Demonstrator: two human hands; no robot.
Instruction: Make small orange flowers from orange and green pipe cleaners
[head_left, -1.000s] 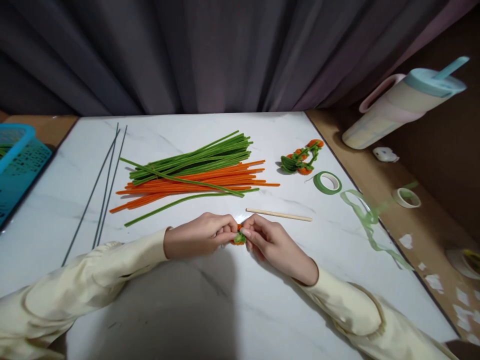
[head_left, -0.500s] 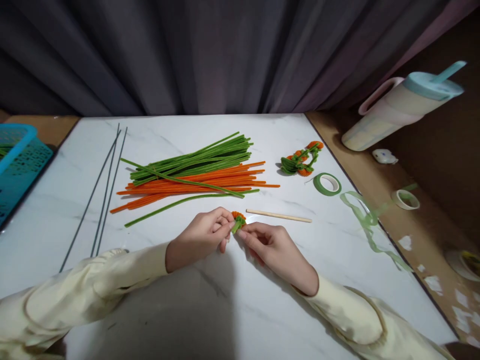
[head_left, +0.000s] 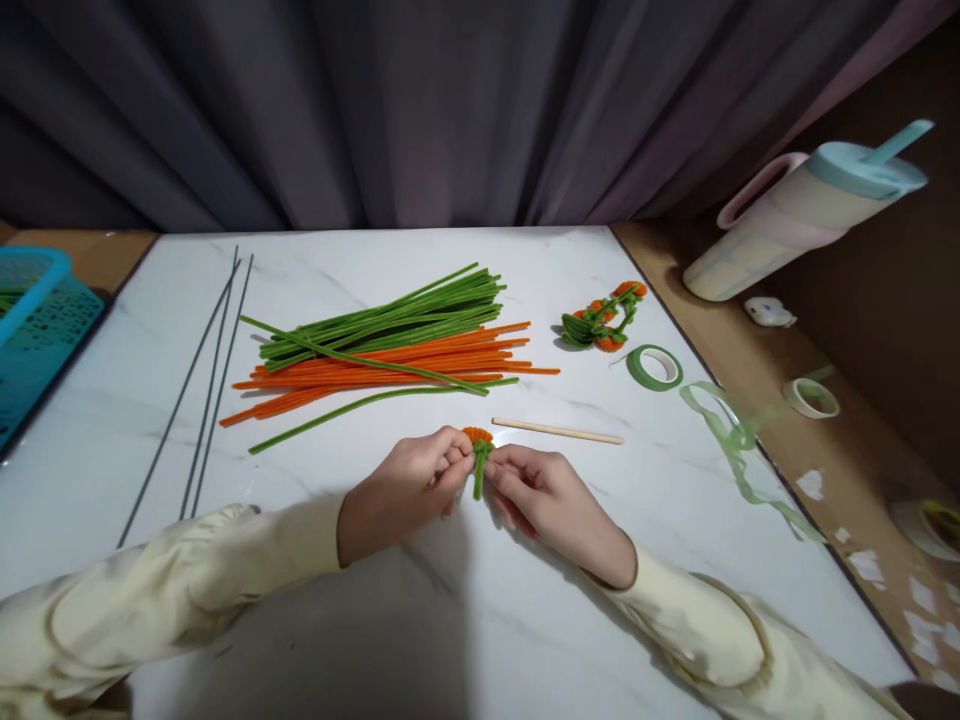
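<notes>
Together, the left hand (head_left: 409,485) and right hand (head_left: 547,495) pinched a small orange flower (head_left: 478,437) by its green stem (head_left: 478,472), just above the white table (head_left: 450,600), near a wooden stick (head_left: 557,430). Judging by the fingertip grip, the short stem could slip or untwist if either pinch loosened, and the orange coil might spring open.

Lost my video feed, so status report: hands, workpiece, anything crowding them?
Left hand and right hand both pinching small orange-and-green pipe-cleaner flower. Green stem points down. Thin wooden stick lies just beyond, not touching.
</notes>
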